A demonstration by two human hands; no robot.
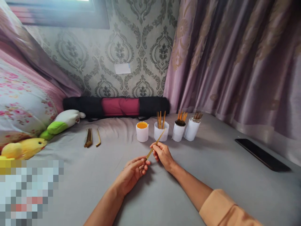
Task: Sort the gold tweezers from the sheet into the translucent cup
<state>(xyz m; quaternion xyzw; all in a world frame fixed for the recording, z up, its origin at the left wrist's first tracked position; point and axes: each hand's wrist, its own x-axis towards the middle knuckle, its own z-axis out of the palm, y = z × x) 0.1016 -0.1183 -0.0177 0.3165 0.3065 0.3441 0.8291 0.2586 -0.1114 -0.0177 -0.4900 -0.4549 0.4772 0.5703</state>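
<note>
A thin gold-coloured straw (pixel 162 135) slants between my two hands, its upper end overlapping a white cup. The lower end sits between the thumb and fingers of my left hand (pixel 135 171). Higher up, my right hand (pixel 162 153) pinches the same straw. Just beyond stand a white-wrapped cup with an orange top (pixel 142 133) and a white cup (pixel 158 134) with several thin brown sticks (pixel 160 118). Right of these are a white-wrapped cup with a dark top (pixel 178 133), also bearing sticks, and a tilted-looking white-wrapped jar (pixel 191 130) with darker sticks.
Several bent gold straws (pixel 88 138) lie left on the grey sheet (pixel 113 157), with a single bent one (pixel 98 138) beside them. A black phone (pixel 262 153) lies right. Soft toys (pixel 62 122) and a flowered pillow (pixel 23 103) are left; a black-and-red roll (pixel 119 106) lies along the wall.
</note>
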